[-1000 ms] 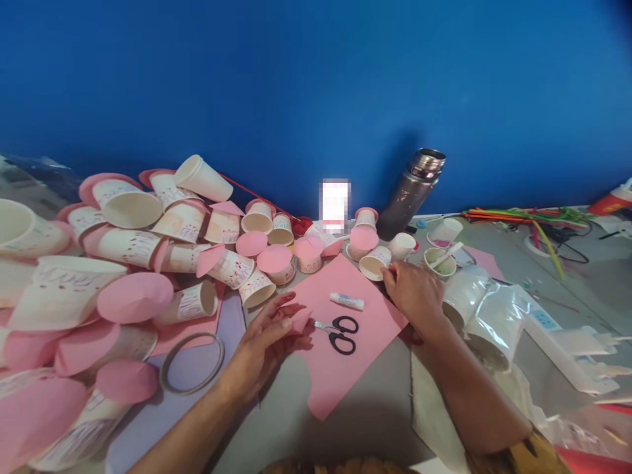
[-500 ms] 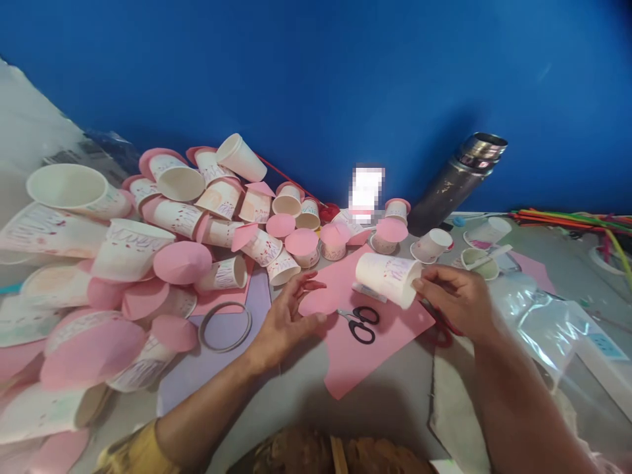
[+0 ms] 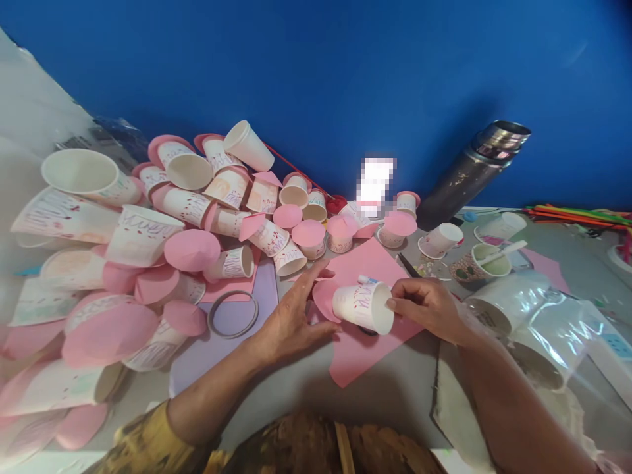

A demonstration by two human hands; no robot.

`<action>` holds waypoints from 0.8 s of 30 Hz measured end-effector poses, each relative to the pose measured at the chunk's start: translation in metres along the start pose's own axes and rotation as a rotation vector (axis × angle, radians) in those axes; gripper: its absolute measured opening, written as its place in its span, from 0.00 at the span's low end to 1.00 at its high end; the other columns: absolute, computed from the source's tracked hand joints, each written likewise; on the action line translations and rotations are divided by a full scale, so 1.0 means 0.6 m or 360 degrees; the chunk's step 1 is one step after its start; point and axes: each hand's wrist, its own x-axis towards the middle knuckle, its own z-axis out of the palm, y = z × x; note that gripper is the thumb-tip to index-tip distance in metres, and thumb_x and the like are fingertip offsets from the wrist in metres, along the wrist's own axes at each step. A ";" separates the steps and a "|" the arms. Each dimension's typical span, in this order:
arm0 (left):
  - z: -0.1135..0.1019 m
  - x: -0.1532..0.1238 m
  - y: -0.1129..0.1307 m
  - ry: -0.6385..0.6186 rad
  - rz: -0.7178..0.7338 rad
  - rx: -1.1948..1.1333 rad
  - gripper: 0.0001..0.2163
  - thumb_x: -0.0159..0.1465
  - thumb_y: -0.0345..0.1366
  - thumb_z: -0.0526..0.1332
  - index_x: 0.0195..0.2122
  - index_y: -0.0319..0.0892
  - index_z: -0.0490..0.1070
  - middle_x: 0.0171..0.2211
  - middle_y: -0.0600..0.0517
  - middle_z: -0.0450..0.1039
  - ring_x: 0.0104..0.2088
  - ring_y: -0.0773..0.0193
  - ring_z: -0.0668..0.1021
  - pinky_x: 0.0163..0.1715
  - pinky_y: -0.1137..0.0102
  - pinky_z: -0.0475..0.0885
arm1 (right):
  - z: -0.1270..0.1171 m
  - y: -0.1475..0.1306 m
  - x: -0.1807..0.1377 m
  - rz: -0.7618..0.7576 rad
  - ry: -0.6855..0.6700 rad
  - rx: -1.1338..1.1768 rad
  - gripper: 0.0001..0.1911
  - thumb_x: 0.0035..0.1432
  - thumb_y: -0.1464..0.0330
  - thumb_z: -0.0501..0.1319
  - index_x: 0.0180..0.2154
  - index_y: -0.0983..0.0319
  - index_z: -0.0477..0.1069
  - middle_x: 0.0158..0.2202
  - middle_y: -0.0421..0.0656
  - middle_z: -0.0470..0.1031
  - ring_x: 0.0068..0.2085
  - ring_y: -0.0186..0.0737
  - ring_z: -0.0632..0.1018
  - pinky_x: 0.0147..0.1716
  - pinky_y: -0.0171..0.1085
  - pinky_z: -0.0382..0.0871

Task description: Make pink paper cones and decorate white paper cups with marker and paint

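Note:
My right hand (image 3: 428, 307) grips a white paper cup (image 3: 363, 306) with purple marks, held on its side with the mouth towards me. Its base presses against a pink paper disc (image 3: 323, 297). My left hand (image 3: 295, 315) lies spread beside the disc, fingers stretched out, thumb under the disc's edge. Both hands are over a pink paper sheet (image 3: 363, 342) on the grey table. A white glue stick (image 3: 367, 280) peeks out just behind the cup. The scissors are hidden under the cup.
A big heap of paper cups with pink disc lids (image 3: 162, 243) fills the left. A wire ring (image 3: 233, 314) lies on lilac paper. A steel flask (image 3: 474, 171) leans on the blue wall. Small cups (image 3: 481, 263), plastic-wrapped cups (image 3: 523, 316) and coloured sticks (image 3: 577, 214) lie right.
My right hand picked up a cup from the back and brought it down onto the pink disc at my left hand. My left hand's fingers spread out. The view shifted left.

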 end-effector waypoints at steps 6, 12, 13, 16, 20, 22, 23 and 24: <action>0.002 -0.001 0.008 0.0118 -0.0075 -0.0164 0.44 0.51 0.38 0.81 0.69 0.51 0.67 0.62 0.42 0.75 0.60 0.43 0.77 0.61 0.53 0.71 | 0.007 0.003 0.005 -0.0003 -0.0083 0.0215 0.16 0.63 0.58 0.64 0.26 0.61 0.73 0.23 0.37 0.71 0.26 0.33 0.67 0.28 0.34 0.58; 0.003 -0.002 0.008 0.0065 -0.0023 0.0025 0.34 0.55 0.47 0.78 0.63 0.48 0.75 0.60 0.42 0.78 0.59 0.42 0.79 0.59 0.54 0.72 | 0.020 -0.017 0.010 0.0048 -0.0100 0.0432 0.19 0.59 0.55 0.65 0.24 0.60 0.69 0.21 0.36 0.68 0.24 0.33 0.65 0.28 0.35 0.59; 0.003 -0.002 0.006 0.0047 -0.0007 0.0060 0.35 0.56 0.49 0.77 0.64 0.48 0.73 0.61 0.42 0.78 0.58 0.43 0.79 0.58 0.55 0.73 | 0.021 -0.019 0.011 0.0055 -0.0104 0.0447 0.19 0.58 0.55 0.66 0.23 0.60 0.68 0.20 0.36 0.67 0.24 0.33 0.64 0.27 0.35 0.59; 0.004 -0.003 -0.001 -0.0010 0.0041 0.0144 0.37 0.58 0.51 0.75 0.67 0.47 0.70 0.62 0.41 0.77 0.56 0.46 0.80 0.54 0.58 0.76 | 0.022 -0.020 0.012 0.0059 -0.0096 0.0471 0.19 0.57 0.54 0.66 0.23 0.60 0.68 0.20 0.36 0.67 0.24 0.32 0.64 0.27 0.35 0.58; 0.006 -0.004 -0.006 -0.0004 0.0029 0.0060 0.36 0.60 0.50 0.74 0.68 0.46 0.67 0.63 0.41 0.75 0.57 0.48 0.79 0.54 0.59 0.76 | 0.020 -0.011 0.013 0.0047 -0.0044 0.0453 0.19 0.58 0.56 0.66 0.23 0.60 0.69 0.20 0.36 0.67 0.24 0.32 0.64 0.27 0.35 0.58; 0.008 -0.004 -0.009 0.0017 0.0022 -0.0030 0.37 0.60 0.48 0.75 0.68 0.46 0.67 0.64 0.40 0.74 0.57 0.49 0.79 0.54 0.59 0.76 | 0.018 -0.005 0.013 0.0042 -0.0028 0.0423 0.18 0.59 0.57 0.66 0.23 0.60 0.70 0.21 0.36 0.69 0.24 0.33 0.65 0.28 0.35 0.58; 0.009 -0.004 -0.011 0.0030 0.0023 -0.0079 0.37 0.59 0.47 0.76 0.68 0.46 0.66 0.64 0.40 0.74 0.57 0.49 0.79 0.55 0.59 0.76 | 0.018 -0.003 0.012 0.0045 -0.0025 0.0408 0.18 0.59 0.57 0.66 0.23 0.60 0.70 0.21 0.37 0.70 0.25 0.33 0.66 0.28 0.35 0.58; 0.009 -0.004 -0.012 0.0046 0.0029 -0.0130 0.38 0.59 0.47 0.76 0.68 0.47 0.65 0.64 0.39 0.74 0.57 0.49 0.79 0.55 0.58 0.76 | 0.017 -0.001 0.012 0.0050 -0.0026 0.0397 0.18 0.59 0.57 0.66 0.23 0.60 0.70 0.21 0.37 0.70 0.25 0.33 0.66 0.28 0.35 0.58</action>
